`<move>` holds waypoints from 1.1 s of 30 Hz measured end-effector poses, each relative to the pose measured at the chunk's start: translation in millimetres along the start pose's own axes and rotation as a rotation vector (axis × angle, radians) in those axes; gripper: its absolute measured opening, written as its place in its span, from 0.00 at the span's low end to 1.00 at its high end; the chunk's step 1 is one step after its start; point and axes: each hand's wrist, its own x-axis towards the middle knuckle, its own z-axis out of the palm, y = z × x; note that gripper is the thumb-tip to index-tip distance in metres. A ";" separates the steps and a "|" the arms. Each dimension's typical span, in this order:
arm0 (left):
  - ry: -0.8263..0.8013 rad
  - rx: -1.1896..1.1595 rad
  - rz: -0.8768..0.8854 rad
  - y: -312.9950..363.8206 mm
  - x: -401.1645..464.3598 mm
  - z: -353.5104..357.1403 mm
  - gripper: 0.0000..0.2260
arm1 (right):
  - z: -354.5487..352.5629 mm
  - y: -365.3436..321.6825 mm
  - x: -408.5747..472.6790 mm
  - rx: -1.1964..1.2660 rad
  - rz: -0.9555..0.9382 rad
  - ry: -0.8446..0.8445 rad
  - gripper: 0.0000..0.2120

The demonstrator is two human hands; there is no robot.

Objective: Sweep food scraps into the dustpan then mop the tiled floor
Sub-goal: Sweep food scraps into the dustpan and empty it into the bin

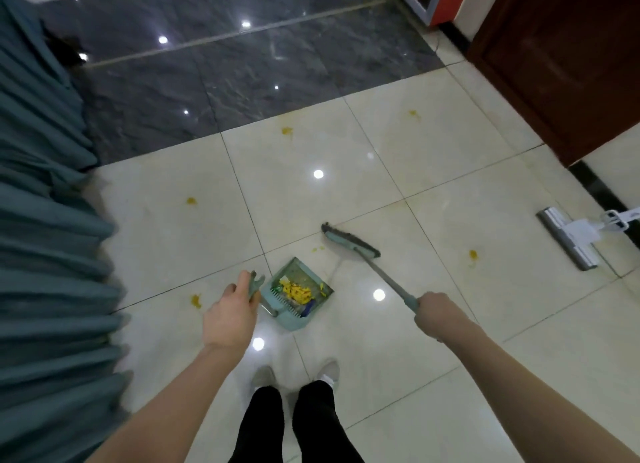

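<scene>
Currently: sweeping step, part done. My left hand (pixel 231 315) holds the dustpan's handle (pixel 255 282); the dustpan (pixel 294 293) sits on the tiled floor (pixel 433 358) by my feet, yellow scraps (pixel 296 291) in it. My right hand (pixel 437 313) grips the broom handle (pixel 388 281); the broom head (pixel 349 240) is just beyond the pan's mouth, small bits (pixel 316 250) between them. Yellow spots remain scattered: one (pixel 196 300) near my left hand, another (pixel 473 254) toward the mop (pixel 571 237), which lies untouched at right. Next, as I judge: draw the near bits in, then shift the pan toward each spot
</scene>
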 end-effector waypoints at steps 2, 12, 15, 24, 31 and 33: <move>-0.002 -0.006 -0.001 4.7 3.2 0.3 0.13 | 6.4 2.7 -5.3 -0.080 -0.034 -0.019 0.07; 0.042 -0.051 0.043 1.3 5.1 -2.5 0.09 | 11.2 37.0 -56.1 -0.379 -0.177 -0.096 0.12; 0.047 -0.080 0.047 -5.6 -6.4 -3.4 0.09 | 6.9 45.8 -77.9 -0.356 -0.174 -0.067 0.12; 0.022 -0.047 0.122 -40.4 -62.9 -0.4 0.12 | 34.5 64.9 -137.3 -0.025 -0.002 -0.034 0.12; 0.013 -0.102 0.128 -70.7 -101.8 16.3 0.10 | 99.3 36.6 -148.6 0.085 0.114 -0.006 0.12; 0.010 -0.101 0.134 -70.7 -105.7 19.3 0.11 | 121.5 29.5 -152.1 0.073 0.115 -0.029 0.13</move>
